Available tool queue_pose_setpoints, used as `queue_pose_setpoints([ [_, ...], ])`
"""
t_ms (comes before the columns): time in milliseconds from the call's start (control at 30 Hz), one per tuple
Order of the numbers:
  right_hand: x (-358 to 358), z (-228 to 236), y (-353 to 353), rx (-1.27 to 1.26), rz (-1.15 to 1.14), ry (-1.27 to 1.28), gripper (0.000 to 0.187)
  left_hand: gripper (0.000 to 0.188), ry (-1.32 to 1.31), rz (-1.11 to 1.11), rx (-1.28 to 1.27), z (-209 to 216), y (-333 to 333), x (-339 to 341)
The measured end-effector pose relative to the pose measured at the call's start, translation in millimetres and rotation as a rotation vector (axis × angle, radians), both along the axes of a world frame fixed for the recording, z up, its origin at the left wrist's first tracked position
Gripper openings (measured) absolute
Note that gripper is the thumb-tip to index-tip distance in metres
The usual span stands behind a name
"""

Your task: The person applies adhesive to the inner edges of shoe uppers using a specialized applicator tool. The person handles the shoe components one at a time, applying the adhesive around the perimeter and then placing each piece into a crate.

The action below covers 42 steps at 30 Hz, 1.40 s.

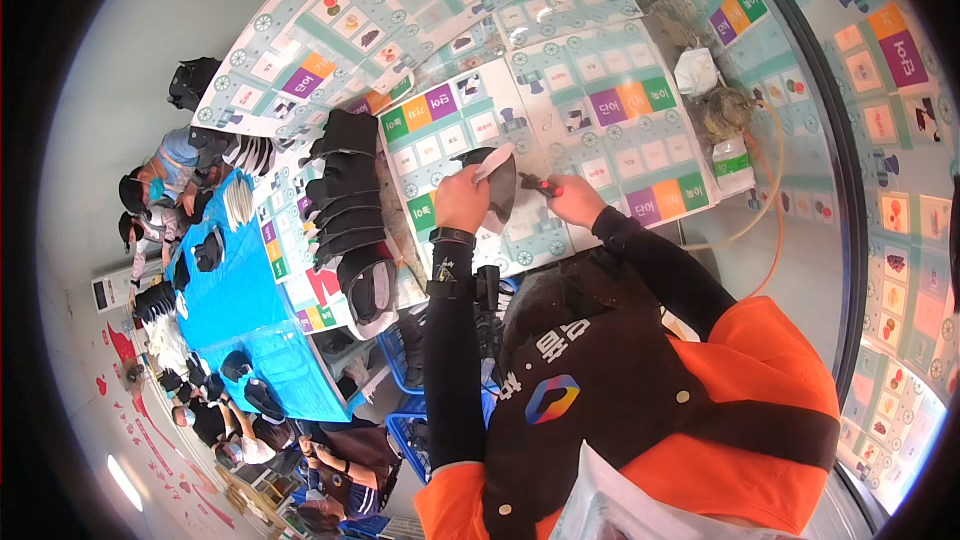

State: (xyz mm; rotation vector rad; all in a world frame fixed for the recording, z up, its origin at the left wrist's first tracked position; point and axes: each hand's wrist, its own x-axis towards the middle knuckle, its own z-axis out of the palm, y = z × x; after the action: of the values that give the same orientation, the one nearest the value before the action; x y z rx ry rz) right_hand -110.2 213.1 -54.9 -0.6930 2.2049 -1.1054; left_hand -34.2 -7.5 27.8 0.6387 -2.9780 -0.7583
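The left hand (pixel 462 202) grips a black shoe upper (pixel 497 195), fingers closed on its pale edge, above the counter (pixel 600 130). The right hand (pixel 574 200) pinches a small tool (pixel 535 183) against it. This looks like trimming or gluing in progress; the next stroke needs a steady hold. A stack of uppers (pixel 350 210) lies left, a bottle (pixel 733 162) right.

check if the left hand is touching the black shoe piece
Touching. The head view shows the left hand closed on the edge of the black shoe piece, its fingers overlapping it with no gap, above the printed table cover.
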Motion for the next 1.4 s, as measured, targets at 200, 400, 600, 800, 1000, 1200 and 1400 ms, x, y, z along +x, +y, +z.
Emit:
queue_pose_setpoints([
  [200,-3.8,4.5,-0.2,0.092,0.118,-0.04,0.023,0.026,0.02,0.046,0.018,1.1,-0.9,9.4],
  [400,-5.1,4.4,-3.1,0.114,0.15,-0.036,0.022,0.028,0.028,0.101,0.049,-4.6,1.5,24.1],
  [600,-6.0,10.3,-8.3,0.076,0.168,-0.031,0.019,0.03,0.02,0.094,0.05,-3.3,1.5,29.0],
  [800,-6.7,12.4,-14.6,0.099,0.159,-0.012,0.019,0.029,0.051,0.131,0.077,-5.5,-1.4,40.2],
  [1000,-5.2,16.1,-17.0,-0.012,0.141,0.028,0.022,0.027,0.093,0.17,0.117,-2.2,-2.0,48.0],
  [1200,-3.7,6.8,-13.4,0.04,0.175,-0.007,0.024,0.028,0.127,0.166,0.095,-6.7,-1.7,50.7],
  [1400,3.1,3.9,-6.6,0.024,0.123,-0.156,0.03,0.027,0.143,0.173,0.114,-6.6,0.5,52.2],
])
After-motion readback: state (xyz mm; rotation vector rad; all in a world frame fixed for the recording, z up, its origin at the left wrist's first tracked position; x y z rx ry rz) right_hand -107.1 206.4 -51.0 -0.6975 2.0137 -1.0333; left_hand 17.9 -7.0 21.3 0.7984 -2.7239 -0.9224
